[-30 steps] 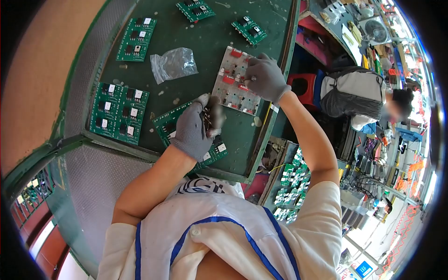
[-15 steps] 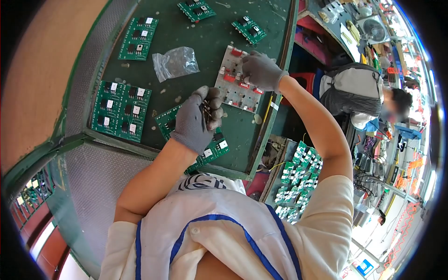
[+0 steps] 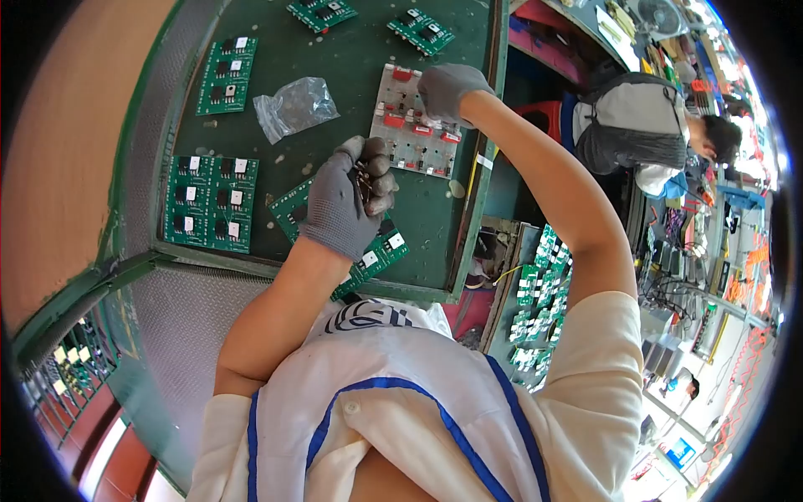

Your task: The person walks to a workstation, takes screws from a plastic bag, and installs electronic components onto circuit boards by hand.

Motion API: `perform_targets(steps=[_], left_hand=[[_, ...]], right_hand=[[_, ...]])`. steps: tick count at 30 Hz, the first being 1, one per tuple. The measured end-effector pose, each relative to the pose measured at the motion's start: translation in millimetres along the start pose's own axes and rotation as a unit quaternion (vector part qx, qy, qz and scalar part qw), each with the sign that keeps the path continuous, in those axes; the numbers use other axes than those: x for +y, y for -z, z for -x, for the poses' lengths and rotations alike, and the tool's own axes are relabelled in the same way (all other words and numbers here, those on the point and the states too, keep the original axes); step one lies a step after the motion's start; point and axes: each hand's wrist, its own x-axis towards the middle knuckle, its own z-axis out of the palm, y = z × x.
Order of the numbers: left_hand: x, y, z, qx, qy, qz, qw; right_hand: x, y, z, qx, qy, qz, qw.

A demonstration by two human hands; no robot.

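Note:
My left hand [image 3: 347, 201], in a grey glove with dark, worn fingertips, is curled palm-up around a few small electronic components [image 3: 363, 182] with thin wire leads. Under it lies a green circuit board [image 3: 386, 248], partly covered by the hand and forearm. My right hand [image 3: 452, 90], gloved too, rests over the upper right part of a pale board [image 3: 387, 134] carrying red blocks and small parts. Its fingers are bent down and together at the board's surface; whatever is between the fingertips is hidden.
Several green circuit boards [image 3: 212, 203] lie around the green tabletop [image 3: 284, 171], with a clear plastic bag [image 3: 295, 109] among them. A raised metal edge [image 3: 477, 188] borders the table. More boards [image 3: 544, 289] fill a side tray. A seated person [image 3: 636, 125] is at the right.
The view has shifted a little, so the table contents sit further left and up. My right hand stays over the pale board, slightly higher along it; the left remains curled round the components.

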Motion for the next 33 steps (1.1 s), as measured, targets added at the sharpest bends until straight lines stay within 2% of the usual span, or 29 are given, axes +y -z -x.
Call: perform_targets(steps=[2,6,8,9,11,12,13,15,16,18,20,22,23,24,26,28,30,31,32,33], left_hand=[[0.6,14.6,-6.5,-0.085,0.013,0.038,0.996],[0.2,21.5,-10.4,-0.131,-0.003,0.064,0.989],[1.2,22.4,-6.6,-0.146,-0.002,0.117,0.982],[2.1,20.8,-5.7,-0.148,-0.007,0.116,0.982],[0.4,15.9,-4.6,-0.131,-0.028,0.134,0.982],[-0.7,15.0,-5.0,-0.128,-0.033,0.135,0.982],[-1.6,13.8,-6.1,-0.148,-0.038,0.125,0.980],[-3.2,9.7,-4.4,-0.167,-0.049,0.114,0.978],[-3.7,4.7,-1.9,-0.169,-0.062,0.097,0.979],[-3.4,6.4,-3.6,-0.172,-0.076,0.080,0.979],[-3.4,17.7,-12.8,-0.282,-0.041,0.139,0.948],[-6.0,22.6,-17.2,-0.289,-0.045,0.138,0.946],[-7.6,23.0,-16.9,-0.293,-0.047,0.138,0.945],[-9.4,23.2,-16.5,-0.293,-0.049,0.140,0.945],[-11.6,19.2,-14.2,-0.193,-0.084,0.128,0.969],[-8.7,12.9,-12.3,-0.168,-0.075,0.124,0.975],[-3.2,6.8,-9.0,-0.145,-0.066,0.121,0.980],[-0.2,4.4,-7.0,-0.070,-0.060,0.080,0.992],[2.0,4.3,-6.4,0.005,-0.054,0.039,0.998],[2.9,11.3,-7.4,0.006,-0.054,0.043,0.998]], right_hand=[[-4.3,6.8,3.4,-0.010,-0.023,-0.005,1.000],[6.9,5.2,-8.0,-0.050,-0.008,0.016,0.999],[22.9,8.0,-1.6,-0.085,0.043,-0.226,0.969],[29.0,8.7,0.9,-0.083,0.046,-0.224,0.970],[26.2,15.7,16.3,0.030,0.089,-0.400,0.912],[19.1,18.5,31.1,0.059,0.138,-0.406,0.901],[7.7,18.4,44.7,0.057,0.144,-0.406,0.900],[-12.8,15.6,65.6,0.145,0.327,-0.340,0.870],[-22.5,12.7,73.4,0.146,0.330,-0.340,0.868],[-38.5,5.9,85.4,0.283,0.326,-0.140,0.891],[-45.5,-0.8,89.7,0.302,0.308,-0.122,0.894],[-50.3,-3.0,94.6,0.321,0.289,-0.104,0.896],[-53.0,-4.2,97.6,0.328,0.275,-0.053,0.902],[-55.2,-5.5,100.2,0.333,0.261,-0.001,0.906],[-58.8,-8.1,106.0,0.346,0.262,0.003,0.901],[-57.6,-6.5,104.4,0.357,0.265,0.008,0.896],[-46.7,-2.6,102.9,0.333,0.277,-0.178,0.884],[-37.9,-0.8,97.3,0.330,0.280,-0.175,0.884],[-25.9,1.7,86.4,0.340,0.259,-0.235,0.873],[-15.1,3.2,74.9,0.348,0.235,-0.295,0.858]])
